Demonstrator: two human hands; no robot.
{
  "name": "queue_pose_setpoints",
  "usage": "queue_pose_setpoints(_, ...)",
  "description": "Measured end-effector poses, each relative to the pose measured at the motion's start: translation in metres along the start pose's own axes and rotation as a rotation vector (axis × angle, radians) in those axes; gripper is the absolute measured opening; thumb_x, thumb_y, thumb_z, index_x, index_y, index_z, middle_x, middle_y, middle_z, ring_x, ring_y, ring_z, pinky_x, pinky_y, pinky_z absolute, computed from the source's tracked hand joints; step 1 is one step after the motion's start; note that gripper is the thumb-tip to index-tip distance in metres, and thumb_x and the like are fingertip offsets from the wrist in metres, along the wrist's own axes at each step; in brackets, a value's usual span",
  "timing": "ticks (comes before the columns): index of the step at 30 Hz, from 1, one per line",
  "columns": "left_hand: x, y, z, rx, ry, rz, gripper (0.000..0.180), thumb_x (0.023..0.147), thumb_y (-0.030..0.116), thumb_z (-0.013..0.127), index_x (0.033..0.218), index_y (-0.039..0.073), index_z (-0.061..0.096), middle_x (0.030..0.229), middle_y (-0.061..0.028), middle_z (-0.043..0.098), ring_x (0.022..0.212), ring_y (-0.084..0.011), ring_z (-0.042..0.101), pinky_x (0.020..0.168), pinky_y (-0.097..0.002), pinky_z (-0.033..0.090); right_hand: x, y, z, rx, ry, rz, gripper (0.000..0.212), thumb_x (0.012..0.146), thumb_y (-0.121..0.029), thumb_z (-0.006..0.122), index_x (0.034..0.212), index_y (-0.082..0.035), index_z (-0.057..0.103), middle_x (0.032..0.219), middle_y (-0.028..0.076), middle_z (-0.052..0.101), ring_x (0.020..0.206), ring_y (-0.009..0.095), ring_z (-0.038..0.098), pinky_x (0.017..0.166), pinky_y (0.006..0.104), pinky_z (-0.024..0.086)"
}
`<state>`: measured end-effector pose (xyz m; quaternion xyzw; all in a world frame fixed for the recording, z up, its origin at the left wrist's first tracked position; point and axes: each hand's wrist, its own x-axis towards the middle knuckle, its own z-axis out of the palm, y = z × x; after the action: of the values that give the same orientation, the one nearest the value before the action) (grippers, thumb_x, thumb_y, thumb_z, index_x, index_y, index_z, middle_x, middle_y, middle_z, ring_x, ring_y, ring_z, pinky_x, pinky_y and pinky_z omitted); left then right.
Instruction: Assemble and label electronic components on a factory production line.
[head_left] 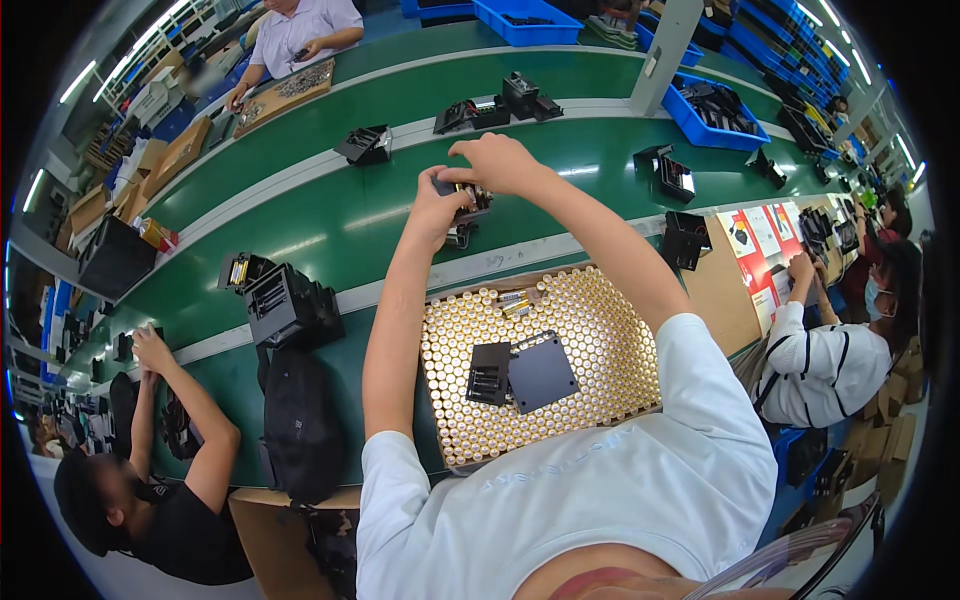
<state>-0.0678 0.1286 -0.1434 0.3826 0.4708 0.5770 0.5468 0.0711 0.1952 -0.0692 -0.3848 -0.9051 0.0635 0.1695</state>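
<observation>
Out over the green belt, both hands meet at a black battery case [481,200] with several batteries showing in it. My left hand [436,213] grips its left side. From the right, my right hand [503,165] bends its fingers over the top of the same case; the fingers partly hide it. Just below them another small black part [461,235] lies on the belt. Close to my body, a wide tray of upright batteries [610,345] carries an opened black case, with a slotted half [488,375] and a flat square half [543,372]. A few batteries [514,304] lie flat near the tray's far edge.
Black cases [280,305] stand left beside a black bag [302,425]. More cases [365,145] sit along the green belt [350,215]. A blue bin [715,115] and a metal post [665,60] are at far right. Co-workers sit left, right and across.
</observation>
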Motion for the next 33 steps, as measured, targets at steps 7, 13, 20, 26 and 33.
queue_pose_setpoints(7,-0.006,0.005,0.01,-0.032,0.057,0.001,0.071,0.073,-0.005,0.071,0.133,0.006,0.034,0.114,-0.0227,0.051,0.09,-0.029,0.063,0.07,-0.0344,0.057,-0.002,0.017,0.004,0.32,-0.156,0.297,0.054,0.091,-0.051,0.061,0.079,0.001,0.069,0.068,0.011,0.066,0.057,0.021,0.057,0.057,0.0341,0.049)
queue_pose_setpoints(13,-0.008,0.001,0.008,0.142,0.052,0.097,0.067,0.073,-0.004,0.07,0.13,0.005,0.037,0.111,-0.0217,0.054,0.09,-0.028,0.063,0.072,-0.0342,0.055,-0.014,0.038,0.02,0.589,-0.418,0.424,0.052,0.091,-0.043,0.062,0.069,0.003,0.065,0.06,0.01,0.062,0.052,0.018,0.054,0.054,0.0308,0.047)
queue_pose_setpoints(20,-0.007,0.012,0.006,0.46,0.214,0.161,0.059,0.076,0.003,0.069,0.127,0.002,0.039,0.109,-0.0234,0.056,0.088,-0.0299,0.064,0.074,-0.0364,0.055,-0.037,0.017,0.022,0.491,-0.165,0.278,0.037,0.086,-0.034,0.067,0.069,-0.001,0.069,0.057,0.009,0.062,0.049,0.017,0.052,0.053,0.0308,0.046)
queue_pose_setpoints(26,-0.015,0.03,-0.002,0.838,0.364,0.179,0.053,0.079,0.013,0.066,0.124,0.001,0.04,0.107,-0.0256,0.058,0.084,-0.0354,0.065,0.073,-0.039,0.054,-0.098,-0.023,-0.036,-0.045,-0.503,-0.241,0.016,0.074,-0.019,0.067,0.069,-0.005,0.072,0.065,0.012,0.067,0.056,0.027,0.061,0.056,0.0353,0.051)
queue_pose_setpoints(33,-0.015,0.024,-0.017,1.117,0.434,0.193,0.052,0.081,0.018,0.062,0.126,0.002,0.042,0.106,-0.0256,0.058,0.088,-0.0404,0.061,0.078,-0.0456,0.051,-0.123,-0.037,0.009,-0.254,-0.599,-0.47,0.01,0.07,-0.009,0.07,0.077,-0.003,0.072,0.075,0.013,0.07,0.059,0.031,0.064,0.053,0.0408,0.052)
